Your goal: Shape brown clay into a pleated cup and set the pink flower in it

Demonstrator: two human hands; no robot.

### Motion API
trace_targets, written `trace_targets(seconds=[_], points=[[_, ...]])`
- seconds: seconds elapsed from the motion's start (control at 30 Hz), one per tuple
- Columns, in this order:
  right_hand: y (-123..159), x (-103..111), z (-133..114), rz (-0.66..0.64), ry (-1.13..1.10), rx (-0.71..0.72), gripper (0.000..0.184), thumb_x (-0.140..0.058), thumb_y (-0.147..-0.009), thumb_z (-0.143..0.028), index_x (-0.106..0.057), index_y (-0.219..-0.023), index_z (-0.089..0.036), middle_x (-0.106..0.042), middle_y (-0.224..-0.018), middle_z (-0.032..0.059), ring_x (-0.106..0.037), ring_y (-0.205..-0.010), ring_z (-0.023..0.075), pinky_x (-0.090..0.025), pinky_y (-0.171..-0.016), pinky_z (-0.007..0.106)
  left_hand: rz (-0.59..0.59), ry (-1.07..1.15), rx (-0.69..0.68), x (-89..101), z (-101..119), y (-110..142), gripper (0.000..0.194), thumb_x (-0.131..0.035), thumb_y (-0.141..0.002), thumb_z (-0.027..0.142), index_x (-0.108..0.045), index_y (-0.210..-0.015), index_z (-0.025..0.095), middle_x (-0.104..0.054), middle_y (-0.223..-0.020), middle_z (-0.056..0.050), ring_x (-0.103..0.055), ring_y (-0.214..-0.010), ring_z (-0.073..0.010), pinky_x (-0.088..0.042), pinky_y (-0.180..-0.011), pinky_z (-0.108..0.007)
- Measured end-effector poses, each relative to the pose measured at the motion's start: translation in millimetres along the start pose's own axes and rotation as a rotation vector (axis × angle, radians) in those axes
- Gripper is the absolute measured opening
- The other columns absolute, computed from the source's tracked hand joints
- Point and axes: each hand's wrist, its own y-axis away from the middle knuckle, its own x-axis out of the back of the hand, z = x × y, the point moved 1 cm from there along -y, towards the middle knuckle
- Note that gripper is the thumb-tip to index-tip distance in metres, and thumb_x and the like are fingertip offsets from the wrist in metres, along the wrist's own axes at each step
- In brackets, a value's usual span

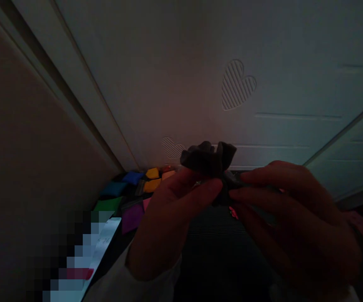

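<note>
A dark, ruffled, flower-like piece of soft clay [203,157] is held up in front of a white panel. Its base is pinched between the thumb and fingers of my left hand [169,205]. On its right side, the fingertips of my right hand [282,214] close on a thin dark flap [232,179] that meets the piece. Dim light hides whether that flap is joined to it. Both hands are above a dark surface [213,251].
Several coloured packets lie at the back left, among them a blue one [133,178], a yellow one [152,185] and a purple one [131,218]. A bright, partly blurred screen [102,239] stands left. Behind is a white panel [169,84] with embossed hearts. Small red bits [233,212] lie under my right hand.
</note>
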Motion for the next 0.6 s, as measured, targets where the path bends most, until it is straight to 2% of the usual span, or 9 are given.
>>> trace_targets(seconds=[0.13, 0.23, 0.43, 0.6], points=[[-1.2, -3.0, 0.8, 0.017, 0.008, 0.064, 0.013, -0.062, -0.076, -0.015, -0.066, -0.087, -0.022, -0.065, -0.089, 0.0013, -0.059, -0.086, 0.0144, -0.048, -0.074, 0.028, 0.012, -0.008, 0.017, 0.0, 0.5, -0.4, 0.013, -0.072, -0.067, 0.025, -0.072, -0.079, 0.021, -0.071, -0.079, -0.001, -0.062, -0.09, -0.0194, -0.045, -0.083, -0.03], [-2.7, -3.7, 0.3, 0.052, 0.0, 0.059, 0.015, -0.063, -0.074, -0.012, -0.067, -0.085, -0.022, -0.066, -0.087, 0.0016, -0.059, -0.085, 0.0148, -0.049, -0.073, 0.028, -0.005, 0.016, 0.03, 0.0, 2.1, -0.6, 0.013, -0.071, -0.068, 0.025, -0.072, -0.08, 0.02, -0.072, -0.08, -0.002, -0.063, -0.087, -0.0199, -0.045, -0.083, -0.032], [1.0, -2.6, -0.3, 0.009, 0.019, 0.086, 0.016, -0.061, -0.078, -0.014, -0.066, -0.089, -0.023, -0.064, -0.094, 0.0027, -0.058, -0.09, 0.016, -0.049, -0.075, 0.031, -0.041, 0.027, 0.061, 1.2, 2.3, -1.2, 0.013, -0.07, -0.068, 0.024, -0.072, -0.08, 0.019, -0.072, -0.086, -0.004, -0.063, -0.091, -0.0228, -0.042, -0.09, -0.038], [-0.2, -2.3, -0.8, 0.004, -0.03, 0.081, 0.016, -0.062, -0.076, -0.01, -0.066, -0.088, -0.02, -0.065, -0.091, 0.0022, -0.059, -0.089, 0.0141, -0.049, -0.078, 0.028, -0.055, 0.023, 0.063, 3.0, 1.4, -2.2, 0.012, -0.07, -0.068, 0.025, -0.072, -0.079, 0.021, -0.072, -0.087, -0.003, -0.062, -0.092, -0.0217, -0.042, -0.09, -0.036]])
